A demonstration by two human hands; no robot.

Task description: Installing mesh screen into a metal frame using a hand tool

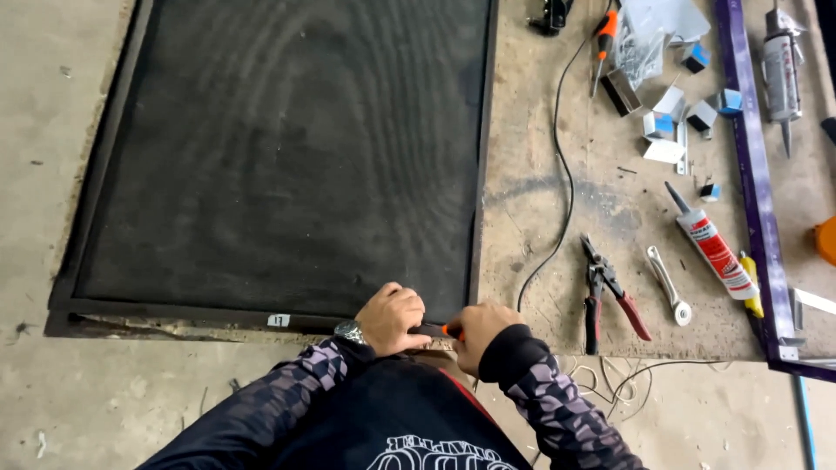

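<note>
A big black screen frame (279, 157) lies flat on the worktable (540, 209). Both hands are at its near edge, close to the bottom right corner.

The left hand (390, 318) is curled into a fist and presses down on the frame edge. It wears a watch (350, 332) on the wrist. The right hand (477, 332) is closed tight around a small tool with an orange and black handle (438, 330). The tip of the tool is hidden between the two hands, so it is hard to tell what kind of tool it is.

To do this well, I think the left hand should keep the frame from sliding, and the right hand should push the tool slowly and straight along the edge so it does not slip into the mesh.

Red pliers (610, 292), a wrench (669, 287) and a glue tube (716, 248) lie well apart to the right.
</note>
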